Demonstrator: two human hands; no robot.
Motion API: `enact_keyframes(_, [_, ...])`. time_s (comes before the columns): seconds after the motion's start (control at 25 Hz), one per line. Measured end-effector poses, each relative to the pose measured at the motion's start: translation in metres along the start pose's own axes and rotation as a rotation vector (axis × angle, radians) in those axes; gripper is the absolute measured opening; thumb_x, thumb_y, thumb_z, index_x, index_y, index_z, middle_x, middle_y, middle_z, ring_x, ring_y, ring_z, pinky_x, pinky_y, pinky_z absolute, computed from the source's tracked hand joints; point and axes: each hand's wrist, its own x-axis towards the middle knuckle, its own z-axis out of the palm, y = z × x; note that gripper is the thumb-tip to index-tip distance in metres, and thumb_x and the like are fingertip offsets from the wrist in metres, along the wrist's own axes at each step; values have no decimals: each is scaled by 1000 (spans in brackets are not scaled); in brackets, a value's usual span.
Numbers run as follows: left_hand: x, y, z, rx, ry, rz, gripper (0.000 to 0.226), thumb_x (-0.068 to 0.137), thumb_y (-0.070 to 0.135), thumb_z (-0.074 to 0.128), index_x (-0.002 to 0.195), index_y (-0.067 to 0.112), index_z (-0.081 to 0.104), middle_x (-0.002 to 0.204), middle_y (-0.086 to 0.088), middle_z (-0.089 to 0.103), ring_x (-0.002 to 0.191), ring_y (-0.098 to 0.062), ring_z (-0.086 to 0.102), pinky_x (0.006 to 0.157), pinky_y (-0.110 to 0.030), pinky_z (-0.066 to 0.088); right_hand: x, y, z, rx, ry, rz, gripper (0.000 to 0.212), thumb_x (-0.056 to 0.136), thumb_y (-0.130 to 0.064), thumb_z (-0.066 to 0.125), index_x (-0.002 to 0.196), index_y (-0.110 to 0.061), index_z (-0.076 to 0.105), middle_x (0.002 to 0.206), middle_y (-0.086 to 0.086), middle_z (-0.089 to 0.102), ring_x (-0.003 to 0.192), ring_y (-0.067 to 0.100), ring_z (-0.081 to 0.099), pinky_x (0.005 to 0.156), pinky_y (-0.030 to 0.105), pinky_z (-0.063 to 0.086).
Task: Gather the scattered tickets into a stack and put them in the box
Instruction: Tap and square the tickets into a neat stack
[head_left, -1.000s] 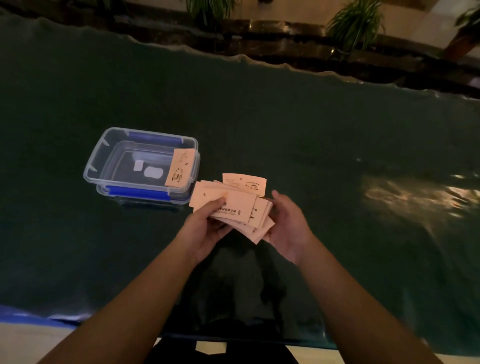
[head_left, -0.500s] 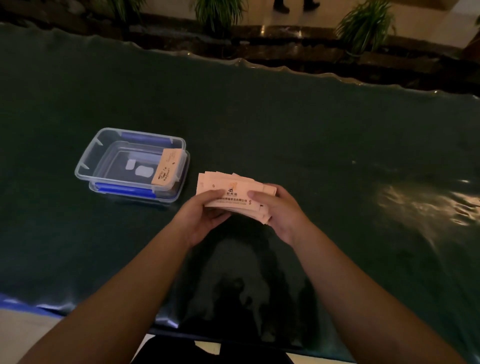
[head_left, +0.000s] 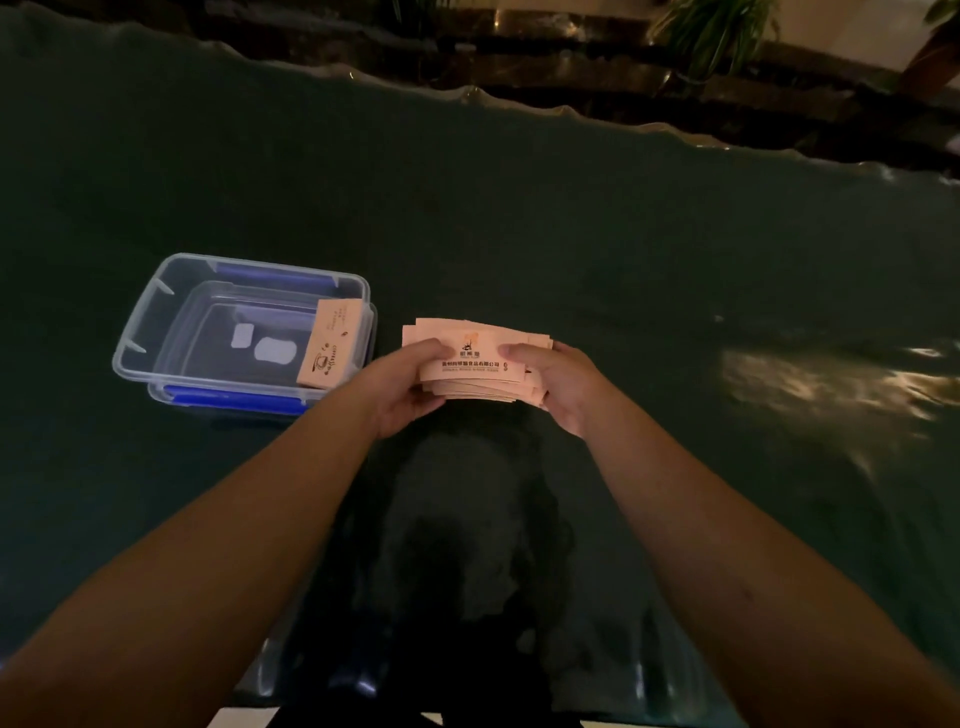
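The box (head_left: 244, 332), a clear container with blue clips, sits open on the dark green surface (head_left: 571, 234) at the left. One ticket (head_left: 330, 345) already leans inside it against the right wall, its upper edge touching the rim. This ticket is a likely obstruction: a stack lowered on that side can land on it and tilt, or push it out over the rim.

Just right of the box, the left hand (head_left: 402, 387) is closed on the left end of the ticket stack (head_left: 475, 361), thumb on top and fingers underneath. The stack is held above the surface, near the box and apart from it. Its edges are not flush; several tickets project along the far edge and at the lower right corner. A loosely aligned stack can fan out or shed tickets during the transfer, particularly if one hand lets go first.

The right hand (head_left: 558, 387) is closed on the right end of the stack, thumb on the top ticket. With both ends pinched, inward pressure can bow the stack upward and release the middle tickets.

Further right, the surface carries a bright reflection (head_left: 810, 374) and wrinkles. No loose tickets are visible there, but the lighting is dim and a pale ticket could be missed in the glare. Check that area before closing the task.
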Motion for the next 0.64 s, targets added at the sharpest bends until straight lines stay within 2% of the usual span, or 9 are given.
enact_keyframes(0.08, [13, 4, 1, 11, 55, -11, 38, 86, 20, 78, 123, 19, 66, 107, -9, 81, 107, -27, 73, 87, -42, 60, 15, 0, 6, -40, 27, 12, 34, 82, -22, 89, 112, -17, 74, 106, 5, 85, 99, 25, 80, 80, 38, 62])
enact_keyframes(0.2, [25, 4, 3, 126, 140, -36, 38, 87, 28, 77, 121, 19, 63, 112, -7, 74, 104, -23, 69, 83, -39, 58, 31, 5, 10, -121, 65, 44, 32, 83, -27, 88, 110, -19, 72, 107, 5, 83, 97, 23, 78, 74, 35, 60])
enact_keyframes(0.36, [36, -1, 2, 333, 242, -37, 47, 84, 44, 75, 123, 22, 60, 117, -3, 67, 105, -21, 64, 92, -39, 55, 41, 10, 9, -204, 84, 118, 34, 79, -37, 87, 107, -26, 70, 106, 1, 80, 98, 21, 73, 73, 36, 56])
enact_keyframes(0.48, [40, -2, 5, 306, 264, -25, 42, 84, 43, 76, 118, 23, 61, 111, -2, 69, 99, -19, 66, 87, -37, 56, 46, 8, 5, -218, 84, 156, 36, 75, -36, 90, 104, -26, 71, 101, 1, 81, 98, 22, 74, 72, 38, 59])
enact_keyframes(0.56, [41, -1, 7, 297, 260, -26, 40, 84, 41, 77, 116, 24, 61, 108, -2, 69, 99, -19, 66, 88, -38, 56, 48, 7, 3, -212, 78, 169, 36, 73, -35, 92, 102, -27, 71, 98, 1, 82, 94, 21, 75, 66, 34, 58])
enact_keyframes(0.64, [41, 3, 8, 296, 266, -39, 34, 83, 37, 80, 108, 24, 61, 106, -2, 69, 96, -19, 66, 81, -35, 54, 49, 7, 2, -202, 62, 167, 37, 73, -35, 93, 102, -26, 72, 96, 0, 83, 92, 19, 76, 62, 32, 57])
